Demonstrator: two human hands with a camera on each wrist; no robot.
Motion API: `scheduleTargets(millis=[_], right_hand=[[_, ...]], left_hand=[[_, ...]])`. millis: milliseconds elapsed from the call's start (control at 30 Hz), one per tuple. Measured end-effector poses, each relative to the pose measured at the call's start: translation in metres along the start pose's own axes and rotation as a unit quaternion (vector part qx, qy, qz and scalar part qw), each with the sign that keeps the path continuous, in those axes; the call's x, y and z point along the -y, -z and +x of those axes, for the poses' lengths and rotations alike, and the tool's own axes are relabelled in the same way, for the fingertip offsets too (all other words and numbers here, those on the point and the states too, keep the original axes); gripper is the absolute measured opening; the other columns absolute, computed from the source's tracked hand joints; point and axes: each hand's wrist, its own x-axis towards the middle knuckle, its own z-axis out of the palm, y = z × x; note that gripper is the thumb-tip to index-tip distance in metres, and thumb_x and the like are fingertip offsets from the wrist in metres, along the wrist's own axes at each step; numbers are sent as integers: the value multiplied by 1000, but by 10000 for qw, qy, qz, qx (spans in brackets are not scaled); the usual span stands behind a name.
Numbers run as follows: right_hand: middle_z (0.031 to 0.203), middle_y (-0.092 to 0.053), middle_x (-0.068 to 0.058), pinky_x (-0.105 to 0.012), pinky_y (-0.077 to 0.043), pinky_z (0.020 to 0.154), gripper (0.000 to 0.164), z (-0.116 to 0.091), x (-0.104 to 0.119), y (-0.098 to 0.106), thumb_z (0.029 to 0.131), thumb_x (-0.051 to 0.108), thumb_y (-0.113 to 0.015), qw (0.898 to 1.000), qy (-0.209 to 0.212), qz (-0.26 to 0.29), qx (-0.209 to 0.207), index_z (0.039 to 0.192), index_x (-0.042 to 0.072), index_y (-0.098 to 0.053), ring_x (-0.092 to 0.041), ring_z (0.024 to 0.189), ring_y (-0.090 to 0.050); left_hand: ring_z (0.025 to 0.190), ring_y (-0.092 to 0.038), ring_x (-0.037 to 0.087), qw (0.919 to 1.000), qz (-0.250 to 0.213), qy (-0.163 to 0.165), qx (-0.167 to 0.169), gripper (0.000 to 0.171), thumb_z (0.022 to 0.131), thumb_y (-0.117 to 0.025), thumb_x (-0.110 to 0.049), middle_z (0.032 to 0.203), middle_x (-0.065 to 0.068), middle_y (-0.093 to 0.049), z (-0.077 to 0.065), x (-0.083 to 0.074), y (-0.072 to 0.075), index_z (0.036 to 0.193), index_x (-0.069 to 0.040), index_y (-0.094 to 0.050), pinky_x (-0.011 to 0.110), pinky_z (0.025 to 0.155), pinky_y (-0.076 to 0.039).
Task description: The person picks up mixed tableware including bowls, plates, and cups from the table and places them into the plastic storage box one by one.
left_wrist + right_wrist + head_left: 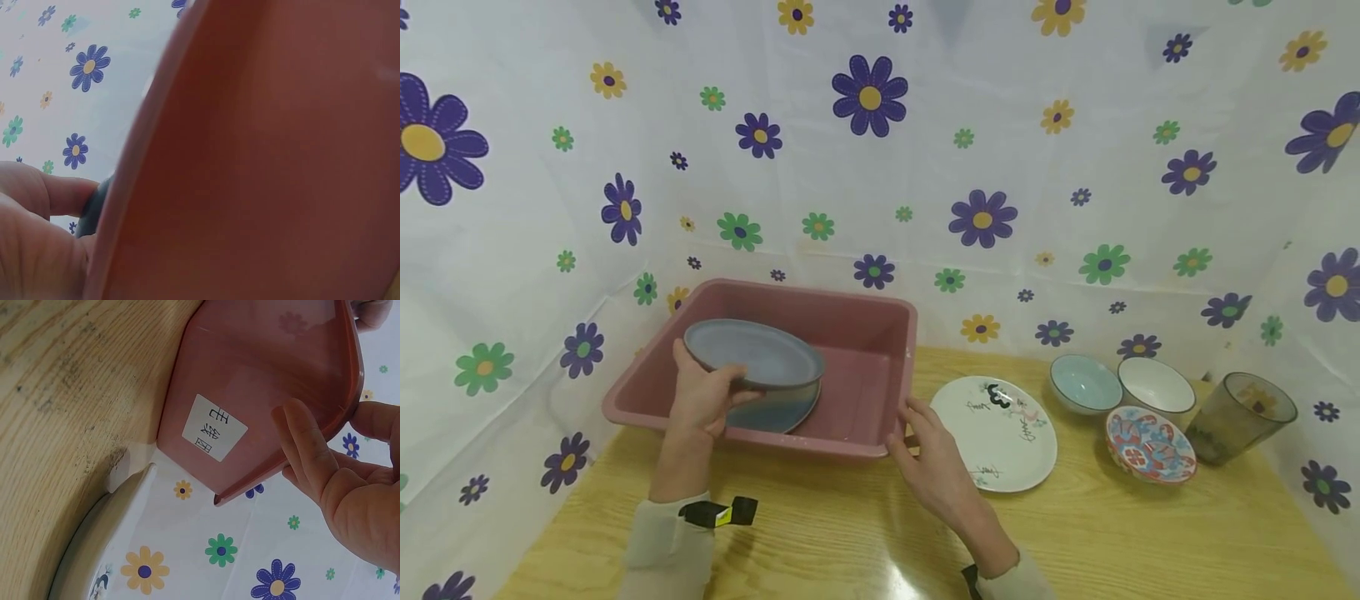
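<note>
A blue-grey plate is gripped at its left front edge by my left hand, tilted over the left part of a pink plastic basin. Beneath it, a second blue plate lies inside the basin, partly covered by the upper one. My right hand holds the basin's rim at the right front corner. In the right wrist view the fingers lie along the outer wall, beside a white label. The basin's wall hides most of the held plate in the left wrist view.
A white plate with dark drawings lies right of the basin. Farther right are a light blue bowl, a white bowl, a red-and-blue patterned bowl and a tinted glass. Flowered sheeting surrounds the wooden table.
</note>
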Motion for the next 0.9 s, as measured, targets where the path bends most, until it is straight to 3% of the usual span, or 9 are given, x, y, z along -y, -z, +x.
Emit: scheduleTargets(millis=[133,900], right_hand=[[148,-40,-29,-29,-58,78,45,0,-1,-1,99,9,-56,10000,25,-11,0,140,-7,-49,-31,96,-68],[149,-39,-29,-28,-58,80,45,0,1,-2,99,7,-56,10000,67,21,17,140,-8,-49,-30,96,-68]], left_hand=[[133,-30,38,9999,98,-53,-25,108,93,-46,11,158,18,10,1,2,-2,148,-35,35,35,76,-59],[137,-28,41,9994,246,152,-179,107,94,-43,10,159,24,12,8,10,1,143,-30,42,36,79,-58]])
